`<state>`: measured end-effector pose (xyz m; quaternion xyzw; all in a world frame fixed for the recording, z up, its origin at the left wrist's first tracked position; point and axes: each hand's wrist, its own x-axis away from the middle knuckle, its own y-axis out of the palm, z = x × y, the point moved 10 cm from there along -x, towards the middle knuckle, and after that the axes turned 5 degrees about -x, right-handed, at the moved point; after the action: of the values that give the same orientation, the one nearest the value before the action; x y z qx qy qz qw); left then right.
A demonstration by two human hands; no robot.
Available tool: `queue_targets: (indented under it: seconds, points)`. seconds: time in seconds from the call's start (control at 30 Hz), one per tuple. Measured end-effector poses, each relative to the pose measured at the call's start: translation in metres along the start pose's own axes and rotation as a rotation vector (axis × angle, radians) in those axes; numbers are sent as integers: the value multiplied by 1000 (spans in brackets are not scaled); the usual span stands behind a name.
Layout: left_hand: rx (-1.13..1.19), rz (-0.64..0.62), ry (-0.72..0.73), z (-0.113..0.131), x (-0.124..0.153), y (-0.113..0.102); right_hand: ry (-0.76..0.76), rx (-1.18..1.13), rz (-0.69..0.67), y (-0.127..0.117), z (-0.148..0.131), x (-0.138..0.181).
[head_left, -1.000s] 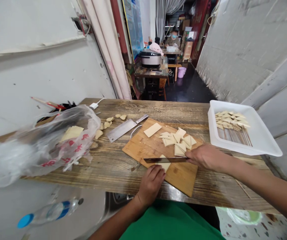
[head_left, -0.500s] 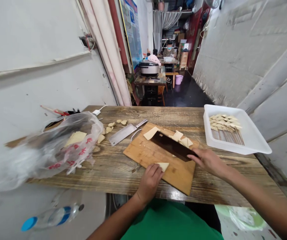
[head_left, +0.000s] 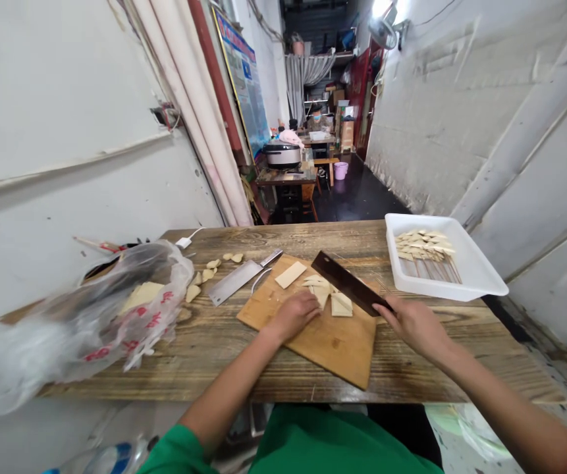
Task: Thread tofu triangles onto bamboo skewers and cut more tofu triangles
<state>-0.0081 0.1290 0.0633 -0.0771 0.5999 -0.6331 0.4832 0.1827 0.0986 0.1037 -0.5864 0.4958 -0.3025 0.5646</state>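
My right hand (head_left: pixel 414 324) is wrapped round the handle of a dark cleaver (head_left: pixel 345 282), its blade slanting up and left over the far side of the wooden cutting board (head_left: pixel 335 352). My left hand (head_left: pixel 296 315) has its fingers curled at a pale tofu-like slice (head_left: pixel 319 294) in the middle of the board; the fingertips partly hide it. Beside the blade lies a square pale piece (head_left: pixel 341 305) with a diagonal cut. An uncut-looking pale rectangle (head_left: pixel 290 275) rests alone near the board's far left corner.
A second cleaver (head_left: pixel 236 282) lies left of the board, near several pale rounded pieces (head_left: pixel 208 273). At the left is a clear plastic bag (head_left: pixel 164 316) with more pale slices (head_left: pixel 141 296). A white tray (head_left: pixel 481 270) at the right holds skewered pale pieces (head_left: pixel 424 245).
My left hand has moved forward from the board's near edge to the cut pieces, bringing the triangular piece there. The cleaver has shifted slightly to the right. The camera view has tilted up.
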Motion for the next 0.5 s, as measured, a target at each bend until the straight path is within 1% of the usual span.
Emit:
queue_targets:
  seconds: [0.03,0.07,0.1,0.13,0.17,0.2,0.23,0.3,0.33,0.37,0.4,0.43,0.5]
  points:
    - [-15,40,-44,-7,0,-13,-14,66,6,-1,-2,3]
    - [-39,131,-130,-18,2,-32,-26,130,13,-3,-4,5]
    - [-59,249,-234,-28,5,-54,-36,186,18,-3,-6,7]
    - [-53,340,-306,-33,7,-71,-48,229,22,-3,-8,8]
    - [-21,377,-318,-32,6,-83,-62,260,24,-3,-11,8]
    - [30,342,-270,-23,-1,-86,-77,278,25,-1,-14,7]
    - [89,240,-180,-9,-11,-81,-95,284,26,1,-18,6]
    - [170,-32,-8,21,-25,-62,-128,273,28,5,-24,3]
    - [188,-151,36,31,-28,-52,-141,263,31,7,-26,2]
    - [197,-239,43,34,-30,-45,-152,256,36,8,-27,2]
    - [207,-285,18,30,-31,-42,-163,252,41,9,-28,3]
    - [215,-289,-28,20,-33,-42,-172,252,48,9,-28,6]
    - [205,-221,-146,-11,-35,-47,-184,254,63,8,-26,14]
